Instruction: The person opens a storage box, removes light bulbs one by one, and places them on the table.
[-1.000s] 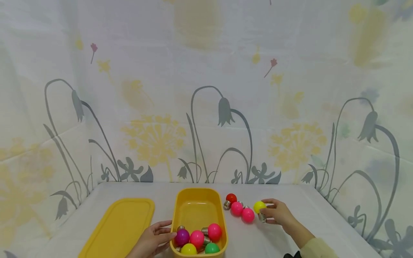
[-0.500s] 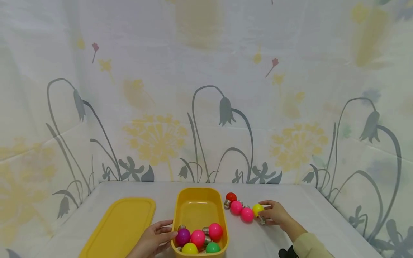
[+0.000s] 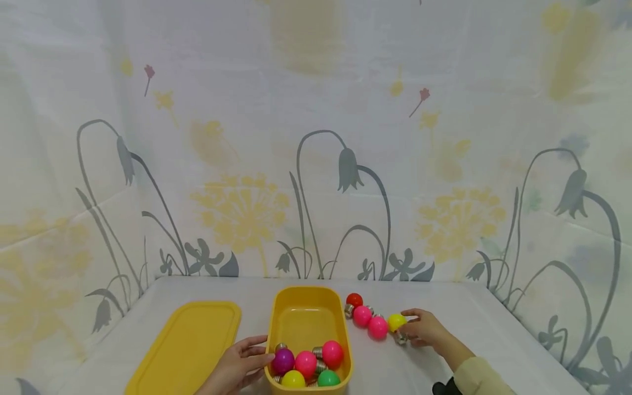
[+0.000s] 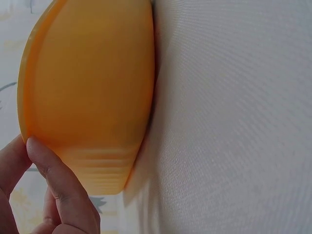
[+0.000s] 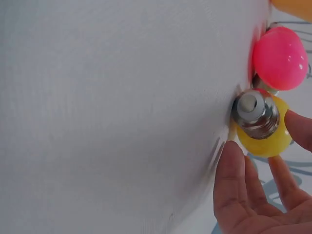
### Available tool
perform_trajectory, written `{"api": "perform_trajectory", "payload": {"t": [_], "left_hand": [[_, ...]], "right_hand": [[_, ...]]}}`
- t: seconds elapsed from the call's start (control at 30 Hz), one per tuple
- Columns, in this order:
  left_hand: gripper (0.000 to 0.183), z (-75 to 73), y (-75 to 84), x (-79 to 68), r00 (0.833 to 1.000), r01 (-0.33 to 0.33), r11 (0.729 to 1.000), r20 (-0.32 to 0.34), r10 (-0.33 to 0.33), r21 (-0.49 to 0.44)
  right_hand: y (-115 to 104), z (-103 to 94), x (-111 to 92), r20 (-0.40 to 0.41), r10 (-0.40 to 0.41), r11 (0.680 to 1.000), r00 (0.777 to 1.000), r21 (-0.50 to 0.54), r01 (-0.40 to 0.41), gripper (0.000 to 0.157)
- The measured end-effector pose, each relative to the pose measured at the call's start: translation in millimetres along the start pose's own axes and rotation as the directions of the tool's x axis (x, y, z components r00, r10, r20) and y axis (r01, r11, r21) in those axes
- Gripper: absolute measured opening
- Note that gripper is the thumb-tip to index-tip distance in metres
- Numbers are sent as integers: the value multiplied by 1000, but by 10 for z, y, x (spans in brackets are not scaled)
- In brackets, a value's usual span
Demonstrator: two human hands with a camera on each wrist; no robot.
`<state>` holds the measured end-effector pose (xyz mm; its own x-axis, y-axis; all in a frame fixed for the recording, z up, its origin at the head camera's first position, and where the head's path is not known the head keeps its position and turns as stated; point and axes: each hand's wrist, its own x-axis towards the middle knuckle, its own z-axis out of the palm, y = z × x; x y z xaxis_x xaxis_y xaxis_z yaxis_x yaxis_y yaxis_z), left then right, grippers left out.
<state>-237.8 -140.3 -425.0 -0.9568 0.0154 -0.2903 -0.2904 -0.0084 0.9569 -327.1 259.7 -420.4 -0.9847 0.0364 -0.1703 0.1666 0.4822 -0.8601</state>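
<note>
A deep yellow plastic box (image 3: 310, 299) stands at the front middle with several colored bulbs inside, a purple bulb (image 3: 283, 361) and a green bulb (image 3: 328, 378) among them. My left hand (image 3: 242, 362) pinches its left rim; the left wrist view shows the thumb and finger meeting at the box edge (image 4: 92, 73). Right of the box, my right hand (image 3: 425, 329) is at a yellow bulb (image 3: 396, 322) with a silver screw base. Its fingers (image 5: 230, 170) are spread loosely around the bulb, fingertips right at the yellow globe. The bulb lies low at the white tabletop.
A red bulb (image 3: 354, 299) and two pink bulbs (image 3: 378, 327) lie in a slanting row between the box and the yellow bulb. A flat yellow lid (image 3: 187, 340) lies left of the box. Behind the table hangs a flower-print cloth (image 3: 316, 219).
My right hand has lowered the yellow bulb and shifted it left, close to the pink bulbs, and its fingers have loosened. The left hand stays at the box rim.
</note>
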Motion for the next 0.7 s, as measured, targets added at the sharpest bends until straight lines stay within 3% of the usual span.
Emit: {"api": "perform_trajectory", "payload": {"t": [0.17, 0.7], "left_hand": [[66, 16, -15, 21, 1000, -7, 1000, 18, 7, -7], [64, 0, 3, 0, 1000, -4, 1000, -6, 4, 4]], "right_hand": [[-31, -80, -68, -26, -19, 1000, 999, -12, 18, 52], [-324, -109, -273, -2, -121, 992, 993, -29, 120, 44]]}}
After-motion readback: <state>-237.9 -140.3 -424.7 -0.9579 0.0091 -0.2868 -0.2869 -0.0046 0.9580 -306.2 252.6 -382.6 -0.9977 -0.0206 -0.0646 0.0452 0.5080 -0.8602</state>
